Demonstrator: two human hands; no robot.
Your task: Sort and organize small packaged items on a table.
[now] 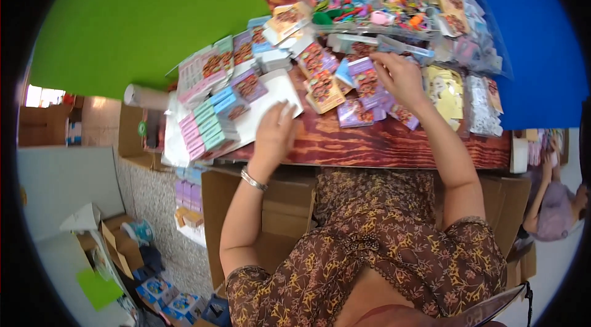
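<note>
Left hand [274,133] is pressing flat, fingers spread, on a white sheet [271,102]; right hand [400,77] is pinching a purple printed card packet [364,77] — nudging risks scattering neighbouring loose packets [354,113].

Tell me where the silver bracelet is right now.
In the head view, the silver bracelet sits on the left wrist, just off the wooden table's near edge, above cardboard boxes.

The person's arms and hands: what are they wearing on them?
Both arms are bare from short brown floral sleeves down. The left hand has a silver bracelet at the wrist. The right hand shows no glove, and no ring or watch that I can make out.
</note>
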